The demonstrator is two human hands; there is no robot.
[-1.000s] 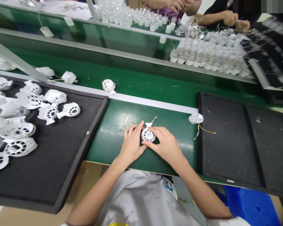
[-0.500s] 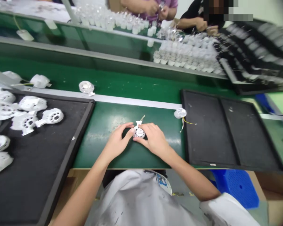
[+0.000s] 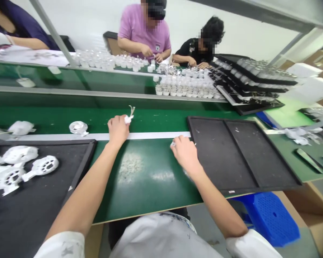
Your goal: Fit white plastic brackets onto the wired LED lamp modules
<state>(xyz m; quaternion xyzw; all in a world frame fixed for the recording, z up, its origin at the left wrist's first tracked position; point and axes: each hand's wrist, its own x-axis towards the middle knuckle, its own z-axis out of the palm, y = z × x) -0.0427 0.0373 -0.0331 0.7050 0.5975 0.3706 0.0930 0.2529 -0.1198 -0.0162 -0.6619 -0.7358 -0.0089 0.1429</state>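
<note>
The two hands have drawn well apart, and the round white part they were pressed around no longer sits between them on the green mat (image 3: 140,186). The left hand (image 3: 118,130) now reaches past the mat's far edge, over the white strip, its fingers curled closed on a small white piece (image 3: 128,119). Thin wire ends stick up beyond the fingertips, and the fist hides how much of the piece lies inside it. I can't tell whether this is the same round part.

The right hand (image 3: 185,152) sits at the mat's far right corner, fingers bent down and nearly closed, with a tiny white bit (image 3: 173,144) showing at the fingertips. Whether it is pinched or only touched, I can't tell.

Left of the mat, a black tray (image 3: 79,172) holds white housings (image 3: 40,166). Right of the mat lies a second black tray (image 3: 218,154), and beyond the mat a white disc (image 3: 79,128) rests on the bench. Farther off, past rows of white cups (image 3: 184,91), a person in a pink shirt (image 3: 144,32) and a person in a black shirt (image 3: 196,50) work with their hands.
</note>
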